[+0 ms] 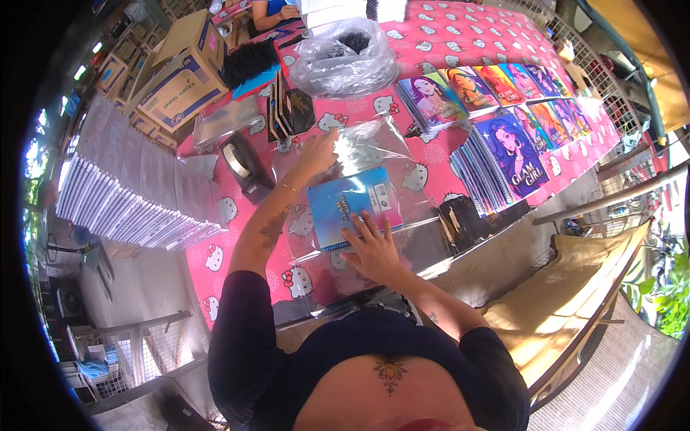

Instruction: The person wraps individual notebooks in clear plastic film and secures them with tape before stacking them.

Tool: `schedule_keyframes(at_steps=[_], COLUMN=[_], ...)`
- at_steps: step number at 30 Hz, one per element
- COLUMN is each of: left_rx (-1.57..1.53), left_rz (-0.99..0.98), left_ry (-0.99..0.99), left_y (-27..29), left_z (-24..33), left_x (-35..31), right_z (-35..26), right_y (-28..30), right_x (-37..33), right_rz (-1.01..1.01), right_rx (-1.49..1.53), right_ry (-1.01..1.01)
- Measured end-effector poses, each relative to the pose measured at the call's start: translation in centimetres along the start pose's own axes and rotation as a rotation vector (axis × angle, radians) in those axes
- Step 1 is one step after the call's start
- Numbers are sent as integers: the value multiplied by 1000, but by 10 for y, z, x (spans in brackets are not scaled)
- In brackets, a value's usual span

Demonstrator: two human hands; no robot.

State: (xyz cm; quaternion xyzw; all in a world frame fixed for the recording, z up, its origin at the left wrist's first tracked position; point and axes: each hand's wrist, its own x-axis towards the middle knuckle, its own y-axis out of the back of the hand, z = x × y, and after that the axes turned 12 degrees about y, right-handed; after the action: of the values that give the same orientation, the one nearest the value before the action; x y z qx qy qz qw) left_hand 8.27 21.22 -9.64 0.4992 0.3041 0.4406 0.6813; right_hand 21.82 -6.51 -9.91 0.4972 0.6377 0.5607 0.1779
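A blue-and-pink spiral notebook (330, 208) lies on a sheet of clear plastic film (424, 230) in front of me. My right hand (374, 248) rests on the notebook's lower right part, palm down and fingers spread. Past the notebook's far left corner, my left hand (320, 152) is closed on the far part of the clear film, which shines with glare beside it; the fingertips are partly hidden. Left of that hand stands a black tape dispenser (246, 169) with a roll of tape.
Tall stacks of spiral notebooks (136, 179) line the left. A cardboard box (180, 79) stands behind them. Colourful notebooks (510, 151) lie in rows at right. A clear bag (345, 61) with black coils sits at the back, near another person's hand (289, 12). Pink patterned cloth (226, 244) covers the table.
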Motion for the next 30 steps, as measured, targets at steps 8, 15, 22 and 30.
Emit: schedule_keyframes(at_steps=[8,15,22,30], left_rx=[-102,-285,-127,-2], left_rz=[-161,85,238,318], left_ry=[-16,3,230,116], left_y=[39,13,-13,-18], left_z=[30,59,89,106], left_x=[-28,-94,-140,-142], right_z=[2,5,5,6], right_y=[6,-7,-11,-7], right_x=[-2,-6,-11,-14], right_rz=[-76,-32,12,12], right_rx=[-14,-75,-61,-20], right_ry=[41,126,140,151])
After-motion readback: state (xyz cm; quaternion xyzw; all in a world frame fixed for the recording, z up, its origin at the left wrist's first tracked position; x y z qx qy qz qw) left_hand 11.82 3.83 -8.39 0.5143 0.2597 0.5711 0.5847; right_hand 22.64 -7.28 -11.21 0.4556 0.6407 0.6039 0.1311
